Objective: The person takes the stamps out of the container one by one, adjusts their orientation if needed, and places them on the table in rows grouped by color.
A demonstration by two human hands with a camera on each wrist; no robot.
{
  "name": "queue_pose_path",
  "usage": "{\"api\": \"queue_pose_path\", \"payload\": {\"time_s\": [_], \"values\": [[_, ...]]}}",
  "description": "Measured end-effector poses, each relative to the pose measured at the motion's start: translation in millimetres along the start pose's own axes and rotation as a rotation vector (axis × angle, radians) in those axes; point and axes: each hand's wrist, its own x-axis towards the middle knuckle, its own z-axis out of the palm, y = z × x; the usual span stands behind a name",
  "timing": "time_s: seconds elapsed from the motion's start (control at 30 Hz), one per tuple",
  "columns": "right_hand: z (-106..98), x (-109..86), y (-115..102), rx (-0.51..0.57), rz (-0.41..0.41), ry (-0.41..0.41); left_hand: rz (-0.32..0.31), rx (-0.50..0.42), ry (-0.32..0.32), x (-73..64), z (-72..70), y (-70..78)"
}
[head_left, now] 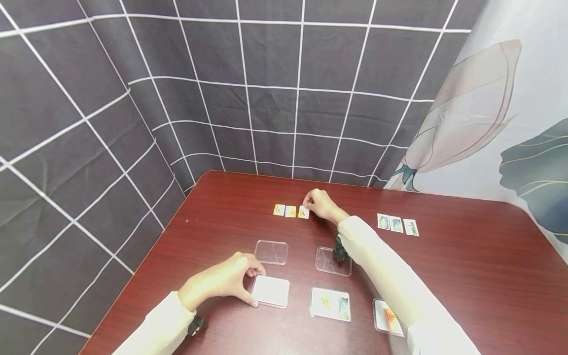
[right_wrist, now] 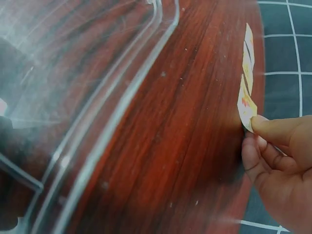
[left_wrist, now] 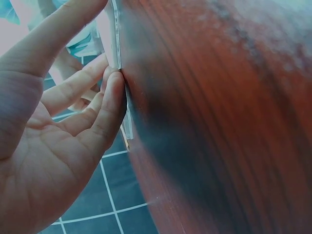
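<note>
In the head view, my left hand holds the left side of a clear plastic case with a white insert, thumb at the near edge and fingers at the far edge. The left wrist view shows fingertips against that case's thin clear edge. Farther off, my right hand pinches a corner of a small yellow picture card between thumb and finger. The right wrist view shows this card tilted up at the pinched corner. Two similar yellow cards, one white-edged, lie in line to its left.
Two clear plastic covers lie mid-table, one left and one partly under my right wrist. Nearer are a case with yellow and green pictures and one with an orange picture, partly hidden by my sleeve. Three green cards lie right.
</note>
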Motion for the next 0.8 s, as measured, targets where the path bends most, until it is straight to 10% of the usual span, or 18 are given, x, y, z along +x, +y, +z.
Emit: {"api": "queue_pose_path", "payload": {"time_s": [0.8], "values": [[11, -1.2, -2, -0.122, -0.107, 0.091, -0.013, -0.027, -0.004, -0.5, -0.5, -0.8]]}}
